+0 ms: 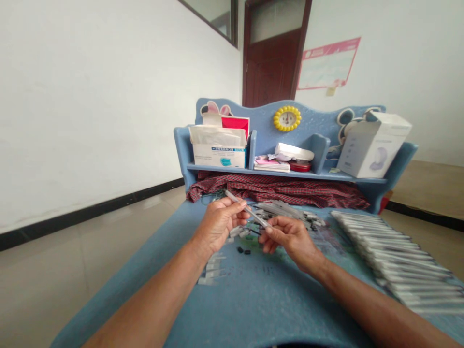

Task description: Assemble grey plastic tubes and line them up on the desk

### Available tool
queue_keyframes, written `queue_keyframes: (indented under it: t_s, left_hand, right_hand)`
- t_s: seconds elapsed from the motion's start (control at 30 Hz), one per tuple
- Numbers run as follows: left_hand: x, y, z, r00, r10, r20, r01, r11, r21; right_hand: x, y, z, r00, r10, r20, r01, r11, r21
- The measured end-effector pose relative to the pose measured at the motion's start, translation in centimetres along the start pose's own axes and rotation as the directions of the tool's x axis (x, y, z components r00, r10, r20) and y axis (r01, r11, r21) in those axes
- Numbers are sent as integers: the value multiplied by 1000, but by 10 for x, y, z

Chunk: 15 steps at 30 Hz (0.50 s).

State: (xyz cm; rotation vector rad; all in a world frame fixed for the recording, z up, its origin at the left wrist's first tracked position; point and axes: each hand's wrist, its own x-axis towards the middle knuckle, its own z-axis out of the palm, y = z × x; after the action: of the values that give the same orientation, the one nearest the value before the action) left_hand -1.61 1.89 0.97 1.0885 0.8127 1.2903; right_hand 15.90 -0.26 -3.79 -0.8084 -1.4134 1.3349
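Between my two hands a slim, translucent pen (255,216) slants down from upper left to lower right. My left hand (220,216) pinches it near the upper end with thumb and fingers. The lower end is in the closed fingers of my right hand (290,238); the fingers partly hide that tip. Just beyond the hands lies a loose heap of clear tubes (281,210) mixed with small dark and pale pieces. Two small black pieces (243,251) rest below the pen, between the hands. Several small clear tapered pieces (213,268) lie beside my left forearm.
A long stack of pens (398,261) covers the right side of the blue desk (268,304). Checked cloth (282,188) lies along the back, under a shelf (224,168) with a mask box (219,152), papers (271,165), a red tin (300,166) and a white box (373,147).
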Motion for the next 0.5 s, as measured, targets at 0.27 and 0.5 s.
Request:
queue_keyframes:
  t_s: [0.27,0.5]
  left_hand:
    - [0,-8,3,999,27,-24,-27,1000,14]
    - [-3,-10,5,1000,26,-14,-25,999,47]
  right_hand:
    - [-1,7,0,995,-85,-44,81,993,-88]
    - [-5,8,0,992,-127,-25,122,980,-155]
